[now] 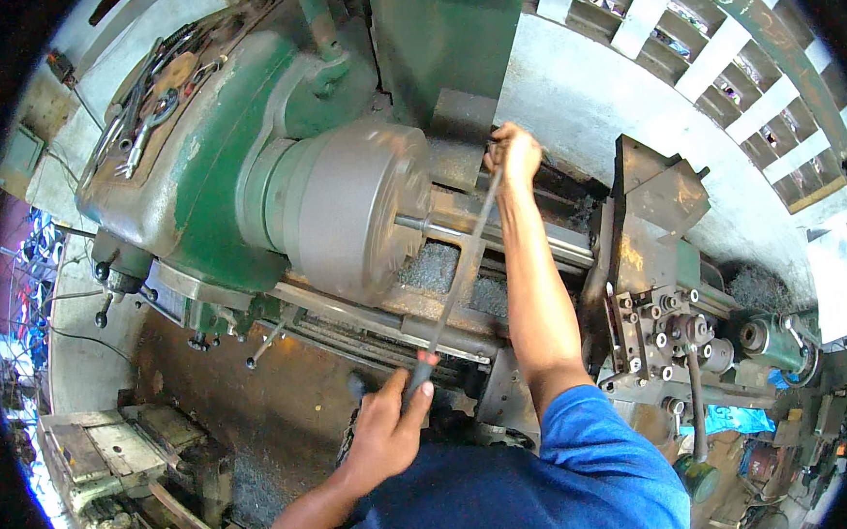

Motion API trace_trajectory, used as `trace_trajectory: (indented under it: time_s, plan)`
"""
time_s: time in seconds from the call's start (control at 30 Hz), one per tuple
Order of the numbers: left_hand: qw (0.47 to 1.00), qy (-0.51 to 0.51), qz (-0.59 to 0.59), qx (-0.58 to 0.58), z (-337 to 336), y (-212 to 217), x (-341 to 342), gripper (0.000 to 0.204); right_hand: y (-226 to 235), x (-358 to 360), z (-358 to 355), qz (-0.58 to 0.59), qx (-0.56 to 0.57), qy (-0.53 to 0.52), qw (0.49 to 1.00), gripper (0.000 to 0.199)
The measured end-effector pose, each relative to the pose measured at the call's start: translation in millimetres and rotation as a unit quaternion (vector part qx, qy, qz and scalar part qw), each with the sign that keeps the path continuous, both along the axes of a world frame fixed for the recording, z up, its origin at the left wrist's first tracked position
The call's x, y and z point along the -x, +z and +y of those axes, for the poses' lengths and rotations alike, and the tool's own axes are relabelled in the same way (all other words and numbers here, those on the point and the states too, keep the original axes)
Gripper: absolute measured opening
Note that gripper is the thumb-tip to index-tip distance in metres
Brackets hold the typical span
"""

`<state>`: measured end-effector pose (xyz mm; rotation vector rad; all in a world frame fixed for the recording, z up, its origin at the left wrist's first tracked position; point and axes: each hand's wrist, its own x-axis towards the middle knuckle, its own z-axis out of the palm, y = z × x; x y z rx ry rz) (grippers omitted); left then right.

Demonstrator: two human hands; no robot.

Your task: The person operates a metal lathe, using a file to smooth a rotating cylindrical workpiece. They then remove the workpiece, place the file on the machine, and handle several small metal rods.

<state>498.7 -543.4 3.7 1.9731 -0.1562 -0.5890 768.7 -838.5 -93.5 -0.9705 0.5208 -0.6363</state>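
Note:
A long flat file (458, 287) slants across the lathe bed. Its dark handle, with a reddish collar, is gripped by my left hand (387, 424) at the near side. My right hand (516, 154) is closed round the far end of the same file, with that arm stretched over the bed. Between my hands the file crosses a thin, shiny metal rod (433, 228), near the rod's free end; whether they touch I cannot tell. The rod sticks out of a large grey chuck (352, 211), whose jaws are blurred as if spinning.
The green headstock (212, 132) carries wrenches (151, 126) and other tools on top. Metal chips (431, 267) lie in the bed below the rod. Right of my arm stand the carriage and tool post (631, 334), then the tailstock (762, 334). Control levers (103, 311) jut out at left.

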Motion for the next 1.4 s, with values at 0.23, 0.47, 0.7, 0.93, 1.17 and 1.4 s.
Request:
trace_trajectory:
  time_s: [0.23, 0.47, 0.7, 0.93, 1.17, 1.4]
  plan:
    - [0.999, -0.005, 0.037, -0.001, 2, -3, -2, 0.034, -8, -5, 5, 0.011, -0.034, -0.032, 0.999, 0.019]
    - [0.957, 0.072, 0.247, 0.132, 6, -2, -8, 0.036, -6, -3, 11, 0.221, 0.230, -0.018, 0.948, 0.020]
    - [0.948, 0.075, 0.267, 0.158, -2, -6, -8, 0.036, -14, -12, 8, 0.246, 0.244, -0.025, 0.938, 0.025]
    - [0.939, 0.054, 0.277, 0.195, 1, -10, -4, 0.036, -17, -9, 9, 0.238, 0.245, 0.002, 0.940, 0.025]
    - [0.910, 0.086, 0.360, 0.185, -30, -5, -6, 0.034, -30, -33, -4, 0.255, 0.463, 0.079, 0.845, 0.032]
    - [0.988, 0.045, 0.134, 0.055, -29, -33, -22, 0.041, -13, -24, -29, 0.159, 0.162, -0.017, 0.974, 0.015]
